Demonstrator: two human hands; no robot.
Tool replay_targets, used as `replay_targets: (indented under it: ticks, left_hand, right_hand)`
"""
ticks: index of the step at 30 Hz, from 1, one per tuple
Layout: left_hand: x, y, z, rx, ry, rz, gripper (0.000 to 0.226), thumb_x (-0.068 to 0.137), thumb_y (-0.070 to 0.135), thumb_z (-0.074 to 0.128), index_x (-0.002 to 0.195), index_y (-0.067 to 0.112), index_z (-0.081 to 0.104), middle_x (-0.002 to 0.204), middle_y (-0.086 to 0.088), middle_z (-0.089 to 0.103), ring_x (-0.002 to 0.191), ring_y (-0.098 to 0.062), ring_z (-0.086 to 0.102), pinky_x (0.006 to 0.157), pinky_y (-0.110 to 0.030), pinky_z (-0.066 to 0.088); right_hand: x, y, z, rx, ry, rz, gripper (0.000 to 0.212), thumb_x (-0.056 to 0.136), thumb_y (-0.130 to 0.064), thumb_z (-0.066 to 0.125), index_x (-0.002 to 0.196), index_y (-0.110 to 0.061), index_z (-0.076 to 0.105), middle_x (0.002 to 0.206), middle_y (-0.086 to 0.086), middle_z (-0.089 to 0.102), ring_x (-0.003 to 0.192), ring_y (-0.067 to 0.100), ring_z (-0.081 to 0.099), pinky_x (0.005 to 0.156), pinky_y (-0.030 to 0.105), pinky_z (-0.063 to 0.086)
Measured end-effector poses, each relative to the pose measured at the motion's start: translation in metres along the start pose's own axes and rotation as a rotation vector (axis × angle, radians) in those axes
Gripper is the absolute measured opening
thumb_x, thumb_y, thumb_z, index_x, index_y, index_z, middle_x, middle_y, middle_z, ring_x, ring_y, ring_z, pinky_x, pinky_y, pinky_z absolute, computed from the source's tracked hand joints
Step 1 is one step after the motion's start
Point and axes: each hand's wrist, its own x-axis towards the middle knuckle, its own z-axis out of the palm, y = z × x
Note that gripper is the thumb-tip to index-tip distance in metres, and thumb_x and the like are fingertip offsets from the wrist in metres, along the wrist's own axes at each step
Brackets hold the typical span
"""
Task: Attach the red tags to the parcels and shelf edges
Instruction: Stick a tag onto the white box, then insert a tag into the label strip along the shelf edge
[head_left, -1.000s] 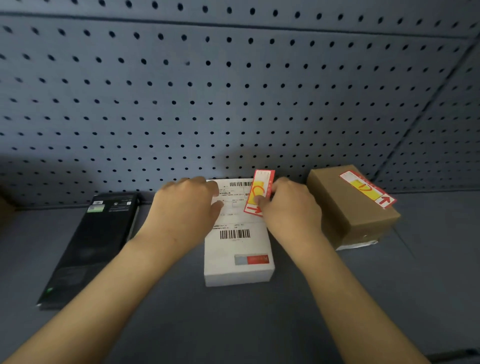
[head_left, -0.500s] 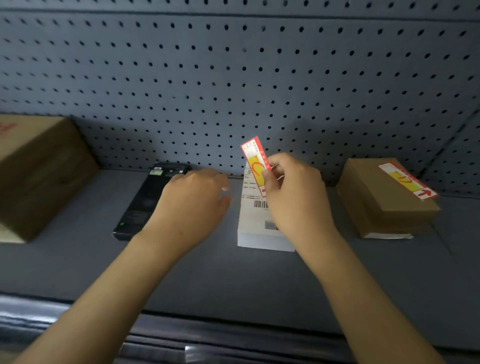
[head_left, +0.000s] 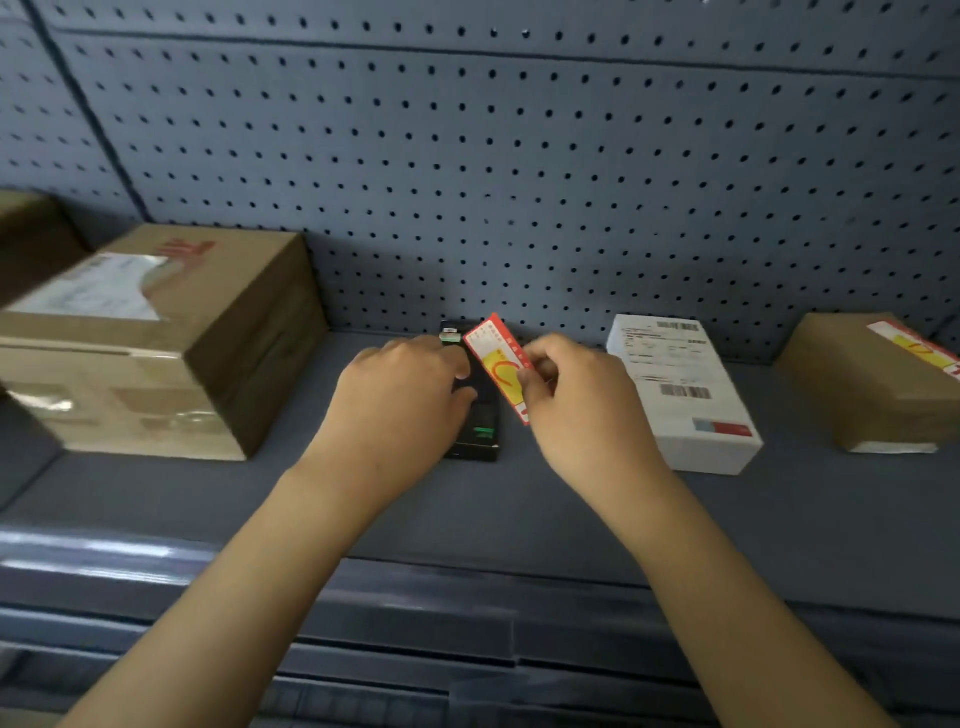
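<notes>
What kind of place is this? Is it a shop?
Probably a parcel pick-up or storage room, not a shop. Parcels with shipping labels, like the white parcel and big cardboard box, sit on a shelf with a pegboard back, and the right hand holds a red tag.

Single head cam, looking fwd and down, close on shelf (head_left: 519, 519) w/ pegboard (head_left: 519, 182) behind.
</notes>
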Motion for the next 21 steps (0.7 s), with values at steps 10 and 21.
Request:
replay_targets:
  ticks: [10,21]
  left_hand:
    - [-0.061,-0.115,-0.043,-0.024,-0.034,-0.104,0.023,0.09,0.033,0.051,0.108,0.026,0.063,0.106,0.0,0.064,0.098,-0.026,0.06,0.078,-0.035,0.049]
    - [-0.124,-0.201,-0.052,-0.002,-0.056,-0.291,0.024,0.092,0.032,0.048,0.11,0.025,0.063,0.108,0.004,0.065,0.095,-0.023,0.061,0.074,-0.032,0.048]
  right_hand:
    - [-0.018,-0.11,0.072,-0.024,-0.162,-0.092,0.016,0.091,-0.018,0.056,0.105,-0.019,0.063,0.092,0.004,0.069,0.076,0.023,0.064,0.065,0.042,0.056]
    - [-0.03,-0.18,0.139,-0.009,-0.362,-0.208,0.011,0.088,-0.02,0.058,0.097,-0.023,0.063,0.089,0.002,0.069,0.077,0.025,0.064,0.066,0.043,0.056]
